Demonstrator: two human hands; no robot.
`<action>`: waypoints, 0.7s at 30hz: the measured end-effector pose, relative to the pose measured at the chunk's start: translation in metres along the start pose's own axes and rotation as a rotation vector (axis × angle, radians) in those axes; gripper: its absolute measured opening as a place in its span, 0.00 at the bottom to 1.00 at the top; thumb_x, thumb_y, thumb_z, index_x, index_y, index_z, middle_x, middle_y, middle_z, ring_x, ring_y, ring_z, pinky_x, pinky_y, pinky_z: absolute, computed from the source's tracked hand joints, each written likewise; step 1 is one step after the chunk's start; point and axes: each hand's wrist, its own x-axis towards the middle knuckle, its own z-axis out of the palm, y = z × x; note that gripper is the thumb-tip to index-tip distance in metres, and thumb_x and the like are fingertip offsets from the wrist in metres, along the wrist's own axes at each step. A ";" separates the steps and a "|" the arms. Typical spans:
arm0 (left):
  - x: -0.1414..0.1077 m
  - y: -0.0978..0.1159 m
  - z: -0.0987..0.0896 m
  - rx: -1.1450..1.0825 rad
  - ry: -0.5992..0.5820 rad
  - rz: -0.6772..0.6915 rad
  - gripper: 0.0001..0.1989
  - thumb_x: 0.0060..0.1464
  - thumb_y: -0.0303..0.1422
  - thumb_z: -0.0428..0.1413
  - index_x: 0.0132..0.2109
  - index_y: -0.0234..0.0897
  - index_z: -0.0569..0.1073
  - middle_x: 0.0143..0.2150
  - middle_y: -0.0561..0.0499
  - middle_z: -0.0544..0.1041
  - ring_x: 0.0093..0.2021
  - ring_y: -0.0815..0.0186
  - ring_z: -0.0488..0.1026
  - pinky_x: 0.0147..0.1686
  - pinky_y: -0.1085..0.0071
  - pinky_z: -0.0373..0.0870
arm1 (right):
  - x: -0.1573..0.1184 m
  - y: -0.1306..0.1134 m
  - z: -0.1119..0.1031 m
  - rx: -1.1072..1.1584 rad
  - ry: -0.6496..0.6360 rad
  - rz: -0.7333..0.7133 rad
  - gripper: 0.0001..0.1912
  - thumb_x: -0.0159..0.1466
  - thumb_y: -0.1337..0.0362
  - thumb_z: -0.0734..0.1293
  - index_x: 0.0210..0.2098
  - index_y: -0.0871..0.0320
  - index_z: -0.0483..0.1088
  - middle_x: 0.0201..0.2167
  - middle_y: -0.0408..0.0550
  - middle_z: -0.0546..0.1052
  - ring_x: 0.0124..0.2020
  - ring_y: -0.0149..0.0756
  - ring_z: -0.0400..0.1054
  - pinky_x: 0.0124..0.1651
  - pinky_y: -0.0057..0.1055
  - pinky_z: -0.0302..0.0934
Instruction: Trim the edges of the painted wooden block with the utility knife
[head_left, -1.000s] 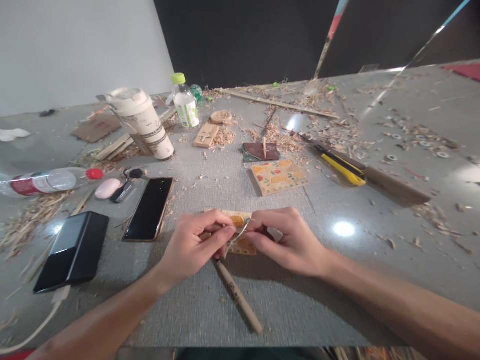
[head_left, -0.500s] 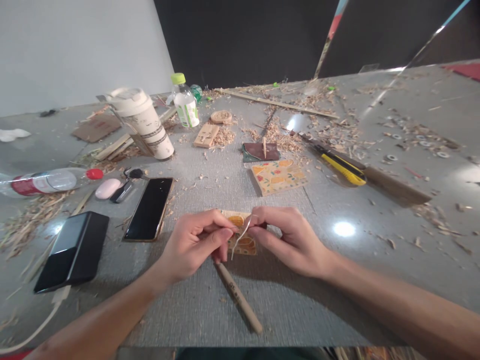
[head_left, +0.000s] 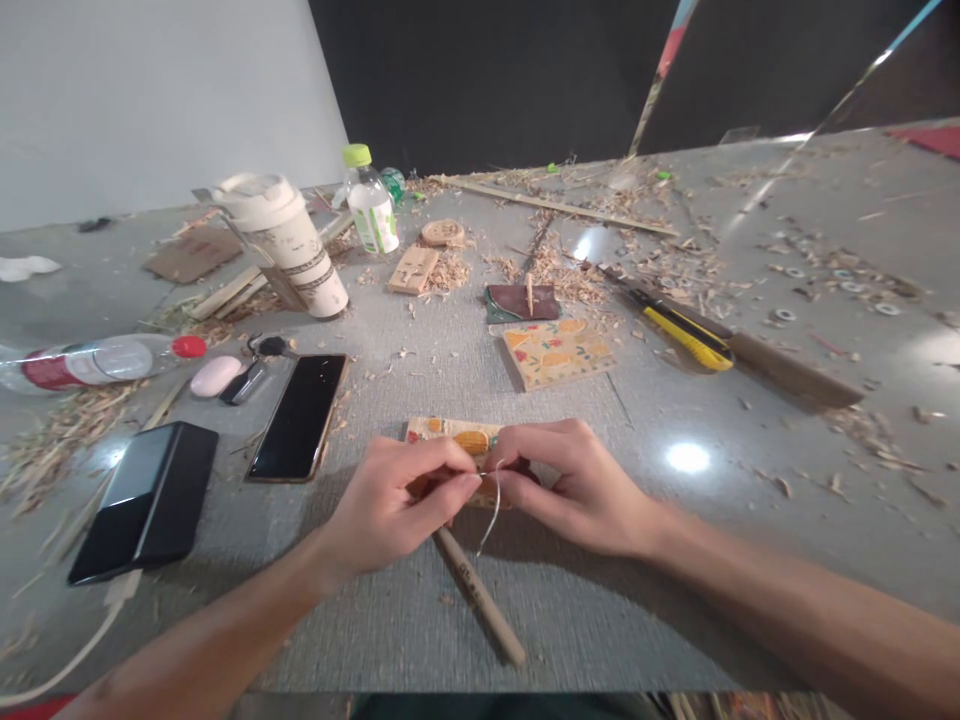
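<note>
My left hand [head_left: 401, 497] and my right hand [head_left: 574, 485] nearly meet at the fingertips, both pinched on a thin white string [head_left: 493, 515]. One end of the string hangs down between them. Beneath the fingers lies a small patterned piece [head_left: 435, 428] with orange shapes, partly covered by the hands. A round wooden stick [head_left: 480, 598] with dark marks lies on the table below, its upper end near my left hand. Beyond the hands is a larger block with an orange and red pattern [head_left: 559, 355].
Left are a phone [head_left: 300, 418], a black device [head_left: 146, 500], a lying bottle [head_left: 112, 360] and a paper cup [head_left: 289, 245]. Behind stand a green-capped bottle [head_left: 371, 210] and a folded dark pouch [head_left: 523, 302]. A yellow cutter [head_left: 686, 338] lies right, among wood shavings.
Both hands have shifted slightly, and the left fingertips sit a little lower. The string's loose end hangs lower and more to the right. More of the patterned piece's left side shows.
</note>
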 end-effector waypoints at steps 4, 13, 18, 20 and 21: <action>0.000 0.000 0.000 0.020 -0.002 0.024 0.11 0.69 0.28 0.54 0.35 0.36 0.74 0.19 0.59 0.73 0.17 0.77 0.68 0.21 0.82 0.62 | -0.001 0.001 0.000 0.000 -0.014 0.034 0.08 0.72 0.66 0.68 0.35 0.57 0.72 0.26 0.36 0.71 0.27 0.21 0.62 0.31 0.21 0.56; -0.003 -0.001 -0.001 0.000 0.030 0.005 0.10 0.71 0.27 0.53 0.39 0.37 0.74 0.18 0.61 0.71 0.17 0.78 0.68 0.22 0.86 0.64 | -0.001 0.001 -0.001 -0.011 -0.002 0.069 0.12 0.73 0.65 0.66 0.31 0.57 0.69 0.25 0.36 0.69 0.26 0.22 0.59 0.30 0.23 0.53; -0.002 -0.002 -0.001 -0.013 0.079 0.000 0.09 0.72 0.28 0.54 0.39 0.37 0.74 0.19 0.62 0.69 0.18 0.79 0.67 0.21 0.85 0.62 | -0.001 0.001 -0.002 -0.013 -0.010 0.072 0.13 0.73 0.64 0.66 0.30 0.57 0.68 0.25 0.37 0.69 0.25 0.23 0.59 0.30 0.24 0.53; -0.001 -0.002 0.000 -0.010 0.103 0.004 0.10 0.72 0.28 0.54 0.39 0.37 0.74 0.19 0.62 0.69 0.18 0.79 0.67 0.21 0.84 0.62 | -0.002 0.002 -0.002 -0.027 -0.006 0.074 0.14 0.73 0.64 0.66 0.29 0.57 0.67 0.24 0.37 0.67 0.25 0.23 0.57 0.30 0.25 0.53; 0.000 -0.002 0.000 -0.010 0.117 0.000 0.10 0.72 0.29 0.54 0.39 0.37 0.74 0.19 0.62 0.69 0.18 0.79 0.67 0.21 0.84 0.62 | -0.001 0.002 -0.002 -0.030 -0.007 0.078 0.14 0.73 0.64 0.66 0.29 0.57 0.66 0.24 0.37 0.67 0.25 0.24 0.57 0.29 0.25 0.52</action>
